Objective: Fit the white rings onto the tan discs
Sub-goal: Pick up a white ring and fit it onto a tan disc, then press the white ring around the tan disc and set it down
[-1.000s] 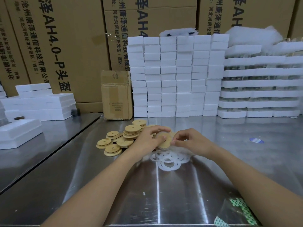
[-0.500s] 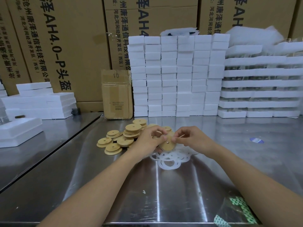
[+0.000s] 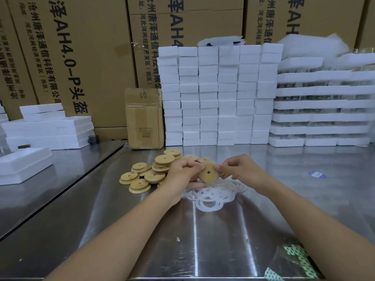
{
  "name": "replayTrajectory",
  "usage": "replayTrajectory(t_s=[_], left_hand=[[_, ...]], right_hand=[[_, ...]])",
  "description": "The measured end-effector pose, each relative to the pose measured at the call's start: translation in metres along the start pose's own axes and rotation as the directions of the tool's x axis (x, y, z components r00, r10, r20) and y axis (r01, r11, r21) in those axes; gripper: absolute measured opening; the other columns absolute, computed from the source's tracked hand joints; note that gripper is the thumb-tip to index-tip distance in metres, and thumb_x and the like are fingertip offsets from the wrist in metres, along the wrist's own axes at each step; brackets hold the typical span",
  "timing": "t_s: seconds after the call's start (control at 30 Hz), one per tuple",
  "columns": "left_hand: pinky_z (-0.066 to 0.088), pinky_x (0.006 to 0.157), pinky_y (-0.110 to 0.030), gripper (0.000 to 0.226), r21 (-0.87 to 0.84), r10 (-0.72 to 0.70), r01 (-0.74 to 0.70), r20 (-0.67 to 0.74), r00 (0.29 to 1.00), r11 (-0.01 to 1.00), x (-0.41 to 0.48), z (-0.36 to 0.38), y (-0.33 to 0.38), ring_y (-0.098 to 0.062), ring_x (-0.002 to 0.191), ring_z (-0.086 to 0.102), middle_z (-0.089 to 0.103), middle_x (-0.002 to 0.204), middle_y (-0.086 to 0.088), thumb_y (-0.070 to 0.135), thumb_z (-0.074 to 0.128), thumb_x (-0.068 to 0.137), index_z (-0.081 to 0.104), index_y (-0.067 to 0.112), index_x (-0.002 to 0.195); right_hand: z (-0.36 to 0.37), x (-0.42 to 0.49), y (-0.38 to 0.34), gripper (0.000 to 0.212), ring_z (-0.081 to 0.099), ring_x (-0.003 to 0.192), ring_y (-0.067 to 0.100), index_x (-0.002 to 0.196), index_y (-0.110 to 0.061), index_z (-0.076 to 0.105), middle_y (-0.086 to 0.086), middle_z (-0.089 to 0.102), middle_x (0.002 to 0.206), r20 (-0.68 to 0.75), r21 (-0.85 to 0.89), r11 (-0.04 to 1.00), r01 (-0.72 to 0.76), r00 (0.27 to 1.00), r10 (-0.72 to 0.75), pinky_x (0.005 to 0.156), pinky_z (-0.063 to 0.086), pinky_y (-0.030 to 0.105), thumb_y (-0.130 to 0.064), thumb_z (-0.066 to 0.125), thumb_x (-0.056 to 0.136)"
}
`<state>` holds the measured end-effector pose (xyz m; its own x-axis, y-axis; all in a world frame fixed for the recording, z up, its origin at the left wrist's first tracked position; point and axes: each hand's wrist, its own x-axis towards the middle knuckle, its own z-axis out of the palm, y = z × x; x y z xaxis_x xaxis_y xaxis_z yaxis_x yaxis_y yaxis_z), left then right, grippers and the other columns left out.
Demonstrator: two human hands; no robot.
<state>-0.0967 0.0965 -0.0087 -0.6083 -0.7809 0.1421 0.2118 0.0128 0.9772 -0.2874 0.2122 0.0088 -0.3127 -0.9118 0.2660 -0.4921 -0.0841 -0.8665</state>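
Held disc: warm tan, wood-toned, with one dark hole at the centre.
Disc pile: the same tan, slightly paler at the rims, each with a dark centre dot.
Rings: milky, half-translucent white.
Table: grey steel streaked with bright white glare.
Foam blocks: plain white throughout.
Large cartons: brown cardboard printed with bold black lettering.
Small carton: brown, with faint grey print.
Sticker: blue and white.
Sheet at near edge: green-and-white pattern.
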Motion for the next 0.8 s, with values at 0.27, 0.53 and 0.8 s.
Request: replayTrajectory(t_s=[0.27,0.53,0.8], left_hand=[[0.068,0.074,-0.036,0.02,-0.035,0.006,-0.005,0.025,1.0,0.999,0.005,-0.002,0.0,-0.027,0.099,0.081,0.082,0.109,-0.011,0.018,0.075,0.101,0.074,0.003,0.114],[0.057,0.068,-0.025,0.01,0.173,0.025,-0.012,-0.072,0.997,0.985,0.006,-0.001,-0.002,-0.013,0.089,0.081,0.081,0.106,-0.002,0.023,0.074,0.102,0.081,0.017,0.104],[0.053,0.067,-0.027,0.009,0.299,0.08,-0.051,-0.086,0.993,0.953,0.004,0.004,-0.001,-0.003,0.074,0.075,0.078,0.102,0.001,0.021,0.074,0.101,0.081,0.016,0.101]], right_hand=[[-0.007,0.001,-0.004,0.025,0.077,0.08,0.017,0.085,-0.019,0.067,0.008,0.081,0.091,-0.027,0.104,0.993,-0.06,0.998,0.063,0.075,0.049,0.029,-0.038,0.084,0.088],[-0.056,0.013,0.047,0.022,0.075,0.07,0.02,0.078,-0.011,0.066,0.015,0.079,0.083,-0.501,-0.088,0.954,-0.285,0.841,0.205,0.07,0.058,0.03,-0.025,0.079,0.089],[-0.073,0.011,0.078,0.017,0.062,0.09,0.029,0.09,-0.024,0.06,0.004,0.067,0.096,-0.542,-0.57,0.661,-0.487,0.828,0.142,0.077,0.047,0.037,-0.039,0.057,0.098]])
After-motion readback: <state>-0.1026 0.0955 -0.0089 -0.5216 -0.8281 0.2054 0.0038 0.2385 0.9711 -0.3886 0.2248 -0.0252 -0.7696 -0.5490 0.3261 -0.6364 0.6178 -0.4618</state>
